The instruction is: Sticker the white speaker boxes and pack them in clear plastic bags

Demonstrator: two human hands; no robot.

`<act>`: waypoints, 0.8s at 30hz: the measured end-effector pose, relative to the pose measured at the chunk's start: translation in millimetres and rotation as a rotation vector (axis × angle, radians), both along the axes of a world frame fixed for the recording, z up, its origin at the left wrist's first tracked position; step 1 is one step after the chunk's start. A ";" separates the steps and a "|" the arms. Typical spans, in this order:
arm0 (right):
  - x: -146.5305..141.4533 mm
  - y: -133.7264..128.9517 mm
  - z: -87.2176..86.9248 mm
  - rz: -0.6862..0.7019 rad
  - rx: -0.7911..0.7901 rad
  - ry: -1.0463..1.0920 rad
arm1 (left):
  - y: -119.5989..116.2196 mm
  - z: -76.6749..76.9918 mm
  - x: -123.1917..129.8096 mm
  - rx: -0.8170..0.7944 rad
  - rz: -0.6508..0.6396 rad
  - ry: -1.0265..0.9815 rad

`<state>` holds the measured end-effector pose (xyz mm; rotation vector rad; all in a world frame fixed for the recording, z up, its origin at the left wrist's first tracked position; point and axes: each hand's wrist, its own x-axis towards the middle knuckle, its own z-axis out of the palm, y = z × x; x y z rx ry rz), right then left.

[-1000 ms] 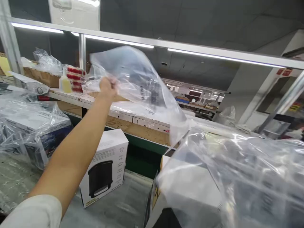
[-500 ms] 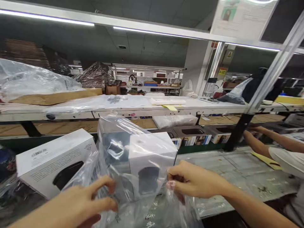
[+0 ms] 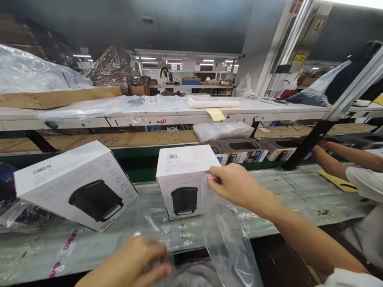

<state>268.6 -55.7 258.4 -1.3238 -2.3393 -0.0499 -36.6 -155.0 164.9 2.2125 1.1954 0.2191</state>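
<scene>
My right hand [image 3: 231,185] pinches the edge of a clear plastic bag [image 3: 227,239], which hangs down toward me. Its fingertips are beside the top right edge of an upright white box [image 3: 187,163] printed with a black bin-like picture. My left hand [image 3: 137,261] is low in front, smeared by motion, near the lower part of the bag; whether its fingers hold the film does not show. Another white box [image 3: 74,187], with a larger picture of the same kind, sits tilted to the left on the plastic-covered bench [image 3: 284,203].
Several grey printed boxes [image 3: 241,149] line the back of the bench, under a white shelf [image 3: 131,119]. A slanted metal post [image 3: 344,103] rises at right. Beyond it a co-worker's arms [image 3: 332,159] reach toward the boxes. Dark plastic-wrapped items [image 3: 20,215] lie at far left.
The bag has come off the front of the upright box, which is now uncovered. My left hand has moved down and right. The view has tilted downward.
</scene>
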 end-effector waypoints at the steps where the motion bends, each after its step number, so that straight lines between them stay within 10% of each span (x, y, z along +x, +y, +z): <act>1: -10.2 0.5 -3.7 0.029 -0.019 -0.005 | 4.8 13.4 6.5 0.068 0.074 -0.132; 6: -42.1 -10.6 0.5 0.234 -0.149 0.260 | 41.8 50.0 48.2 0.167 0.320 -0.554; 13: 13.6 17.8 42.6 0.656 -0.738 -0.256 | 52.3 56.7 22.5 -0.070 -0.079 -0.620; 16: 29.0 24.3 47.4 0.809 -0.714 -0.206 | 54.8 53.4 3.6 -0.198 -0.169 -0.683; 20: 36.6 9.7 59.8 0.811 -0.738 0.027 | 61.8 45.1 -4.8 -0.372 -0.168 -0.614; 24: 56.3 15.0 67.3 0.519 -0.902 -0.105 | 70.1 44.5 -23.2 -0.252 -0.004 -0.262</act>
